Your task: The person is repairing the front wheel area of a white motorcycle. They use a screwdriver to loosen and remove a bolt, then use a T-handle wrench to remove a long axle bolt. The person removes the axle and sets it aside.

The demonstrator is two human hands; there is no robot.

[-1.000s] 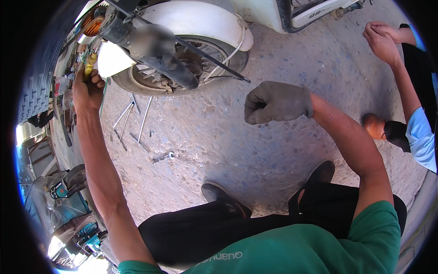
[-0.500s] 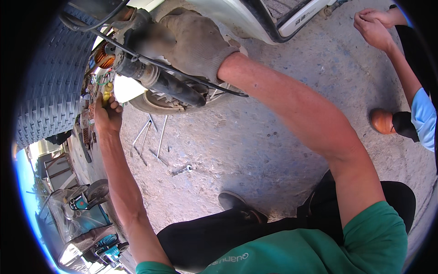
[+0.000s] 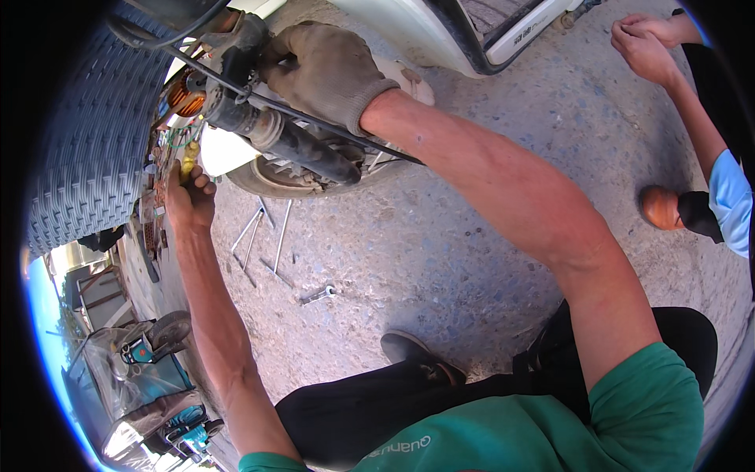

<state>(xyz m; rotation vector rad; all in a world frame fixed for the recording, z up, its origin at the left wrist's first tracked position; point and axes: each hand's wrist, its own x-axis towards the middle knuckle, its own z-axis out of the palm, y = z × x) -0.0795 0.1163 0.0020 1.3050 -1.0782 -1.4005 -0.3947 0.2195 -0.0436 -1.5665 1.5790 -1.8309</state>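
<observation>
My left hand [image 3: 191, 200], bare, is closed around a yellow handle [image 3: 189, 160], likely of a hand tool; its working end cannot be made out. My right hand [image 3: 326, 75] wears a grey-brown knit glove. Its fingers are curled against the upper part of a dirty black fork tube [image 3: 303, 148] on a scooter's front end, and whatever they grip is hidden. A black cable [image 3: 314, 122] runs slantwise just below the glove. Under the fork sits the front wheel [image 3: 263, 179], partly covered.
On the concrete lie T-handle wrenches [image 3: 278, 244] and a small wrench [image 3: 321, 295]. A grey woven panel [image 3: 94, 134] stands at left. A white scooter body [image 3: 409, 27] is at the top. Another person's clasped hands [image 3: 646, 47] and brown shoe [image 3: 661, 208] are at right.
My gloved right hand has shifted slightly left and up along the fork, its fingers now showing more clearly. My left hand keeps hold of the yellow handle, almost in place.
</observation>
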